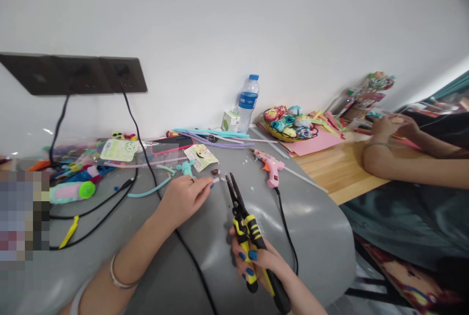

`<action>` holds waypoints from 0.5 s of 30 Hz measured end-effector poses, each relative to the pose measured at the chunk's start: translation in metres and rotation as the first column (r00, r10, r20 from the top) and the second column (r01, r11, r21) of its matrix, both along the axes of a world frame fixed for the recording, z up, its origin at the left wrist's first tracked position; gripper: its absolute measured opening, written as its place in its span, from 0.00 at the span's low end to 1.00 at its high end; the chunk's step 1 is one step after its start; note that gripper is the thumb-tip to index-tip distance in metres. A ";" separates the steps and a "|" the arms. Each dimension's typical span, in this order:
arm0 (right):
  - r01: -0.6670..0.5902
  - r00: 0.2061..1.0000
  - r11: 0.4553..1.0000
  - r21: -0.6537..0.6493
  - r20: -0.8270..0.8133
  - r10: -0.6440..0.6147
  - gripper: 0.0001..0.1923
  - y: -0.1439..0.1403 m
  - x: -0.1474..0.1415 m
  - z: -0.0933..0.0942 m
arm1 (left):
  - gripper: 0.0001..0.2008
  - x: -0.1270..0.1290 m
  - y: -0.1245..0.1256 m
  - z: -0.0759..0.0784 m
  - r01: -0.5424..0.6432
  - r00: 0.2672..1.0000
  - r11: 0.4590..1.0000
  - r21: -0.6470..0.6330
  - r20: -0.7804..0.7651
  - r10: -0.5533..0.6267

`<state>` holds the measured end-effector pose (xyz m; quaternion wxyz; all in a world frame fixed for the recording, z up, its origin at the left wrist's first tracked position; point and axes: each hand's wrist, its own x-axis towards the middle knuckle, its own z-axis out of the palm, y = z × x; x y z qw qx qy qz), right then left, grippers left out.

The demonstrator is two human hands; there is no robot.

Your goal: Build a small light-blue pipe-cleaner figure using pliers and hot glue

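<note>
My left hand (185,195) is closed in a pinch over the grey table, with a small pale pink piece (216,180) at its fingertips. Wrapped round the yellow and black handles of a pair of pliers (240,212) is my right hand (256,261). The pliers' long dark jaws point away from me, slightly apart, just right of the pale piece, with nothing visible between them. Just beyond my left hand lie a turquoise fuzzy figure (186,168) and a printed card (200,157). Small scraps are scattered near the jaws.
A pink glue gun (273,168) lies to the right, its black cord (284,222) trailing forward. Along the wall are pipe cleaners (223,134), a water bottle (248,102) and a basket of paper flowers (293,136). Cables cross the left side. Another person's hands (392,127) are at the wooden table.
</note>
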<state>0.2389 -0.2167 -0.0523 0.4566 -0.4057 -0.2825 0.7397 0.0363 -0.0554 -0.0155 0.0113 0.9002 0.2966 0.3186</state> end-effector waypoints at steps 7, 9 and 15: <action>0.000 0.948 1.000 0.026 0.320 -0.008 0.27 -0.010 -0.002 0.026 | 0.11 0.003 -0.002 0.001 0.030 1.000 0.997 0.076 -0.007 -0.030; -0.033 0.921 0.999 0.041 0.389 0.015 0.27 -0.009 -0.005 0.036 | 0.12 0.004 -0.003 0.002 0.042 0.999 0.997 0.071 -0.005 -0.042; -0.087 0.878 0.991 0.102 0.479 0.028 0.31 -0.005 -0.009 0.042 | 0.12 0.004 -0.003 0.002 0.060 0.998 0.996 0.073 -0.009 -0.059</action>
